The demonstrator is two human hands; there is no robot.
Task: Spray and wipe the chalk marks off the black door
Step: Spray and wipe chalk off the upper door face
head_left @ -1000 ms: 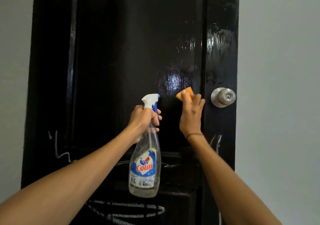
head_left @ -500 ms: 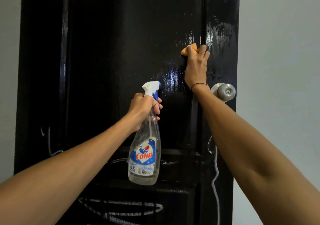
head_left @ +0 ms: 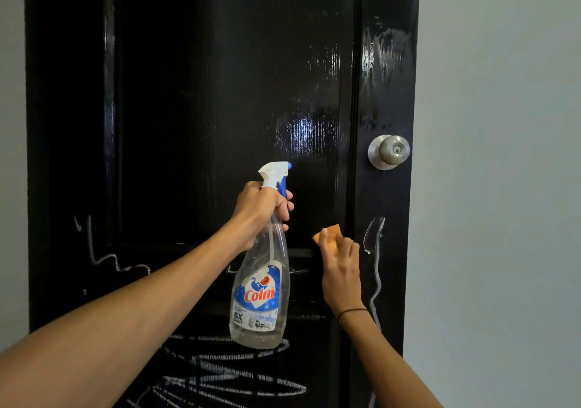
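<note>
The black door point(head_left: 195, 93) fills the view, its upper right part wet and shiny. White chalk marks show low down: scribbled ovals point(head_left: 232, 376), a zigzag point(head_left: 103, 256) at the left, a long line point(head_left: 375, 269) on the right stile. My left hand point(head_left: 262, 209) grips the neck of a clear Colin spray bottle point(head_left: 261, 297), nozzle toward the door. My right hand point(head_left: 341, 266) presses an orange sponge point(head_left: 328, 238) against the door, just left of the right-hand chalk line.
A round metal door knob point(head_left: 390, 151) sticks out from the right stile, above my right hand. Pale grey wall point(head_left: 503, 187) borders the door on the right, with a narrow strip of wall on the left too.
My right hand has slid the sponge down the door from above the knob to well below it. The left hand and bottle have stayed about where they were.
</note>
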